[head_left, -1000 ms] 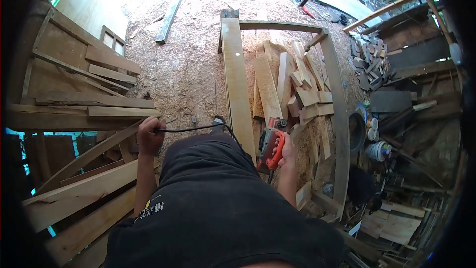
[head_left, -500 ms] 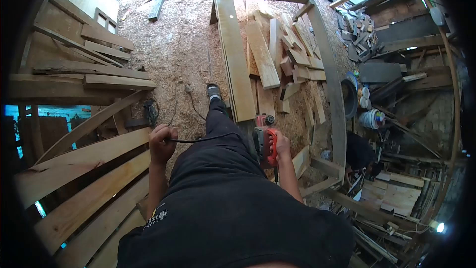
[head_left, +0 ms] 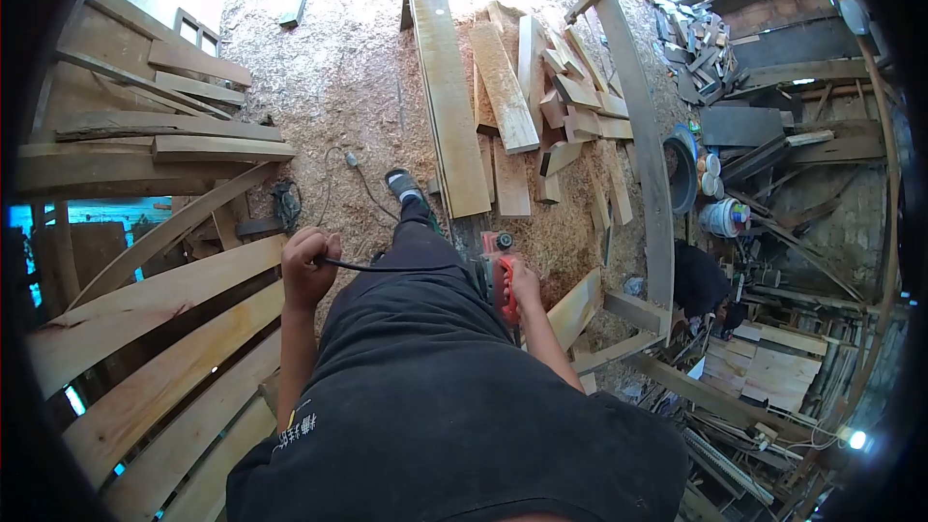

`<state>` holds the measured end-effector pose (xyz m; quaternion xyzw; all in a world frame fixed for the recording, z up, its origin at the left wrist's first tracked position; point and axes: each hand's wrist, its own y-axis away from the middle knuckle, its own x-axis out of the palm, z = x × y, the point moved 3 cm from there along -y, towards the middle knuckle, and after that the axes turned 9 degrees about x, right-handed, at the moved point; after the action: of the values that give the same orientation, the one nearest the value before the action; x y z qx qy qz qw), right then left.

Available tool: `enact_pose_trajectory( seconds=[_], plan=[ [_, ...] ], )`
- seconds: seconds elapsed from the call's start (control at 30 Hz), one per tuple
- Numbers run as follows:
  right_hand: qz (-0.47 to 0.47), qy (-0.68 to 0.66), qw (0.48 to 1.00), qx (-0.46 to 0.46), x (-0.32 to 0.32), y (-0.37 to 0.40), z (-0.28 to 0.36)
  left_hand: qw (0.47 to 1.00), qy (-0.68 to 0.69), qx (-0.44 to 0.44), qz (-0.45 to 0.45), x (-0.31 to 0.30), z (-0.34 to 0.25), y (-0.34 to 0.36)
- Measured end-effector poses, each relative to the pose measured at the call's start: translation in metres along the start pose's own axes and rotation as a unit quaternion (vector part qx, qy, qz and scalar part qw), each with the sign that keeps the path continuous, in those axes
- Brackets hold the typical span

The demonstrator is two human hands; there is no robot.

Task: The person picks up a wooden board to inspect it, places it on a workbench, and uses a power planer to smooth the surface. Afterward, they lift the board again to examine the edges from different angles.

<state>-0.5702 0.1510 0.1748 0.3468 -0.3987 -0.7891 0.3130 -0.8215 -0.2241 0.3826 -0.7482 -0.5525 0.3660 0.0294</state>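
Cord (head_left: 387, 268) taut in closed left hand (head_left: 307, 266); right hand (head_left: 529, 287) wrapped round red planer (head_left: 500, 271); snag could jerk it off plank (head_left: 447, 106)

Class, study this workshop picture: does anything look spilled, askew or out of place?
Shavings are strewn everywhere. Offcuts lie jumbled at all angles beside the long plank. The cord runs taut from the left hand across the leg to the tool in the right hand.

Sawdust floor (head_left: 329, 87), wood offcuts (head_left: 572, 97), paint buckets (head_left: 725, 217)
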Motion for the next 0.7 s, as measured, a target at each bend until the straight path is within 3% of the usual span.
enact_pose_trajectory(
  seconds=[0.4,0.7],
  plan=[
    [0.009,-0.054,0.998,-0.017,0.022,-0.046,-0.006,0.996,0.022,0.057,0.062,0.03,-0.006,-0.019],
    [-0.11,0.078,0.989,-0.062,0.028,-0.067,0.002,0.989,0.057,0.035,0.131,0.054,-0.011,-0.018]
  ],
)
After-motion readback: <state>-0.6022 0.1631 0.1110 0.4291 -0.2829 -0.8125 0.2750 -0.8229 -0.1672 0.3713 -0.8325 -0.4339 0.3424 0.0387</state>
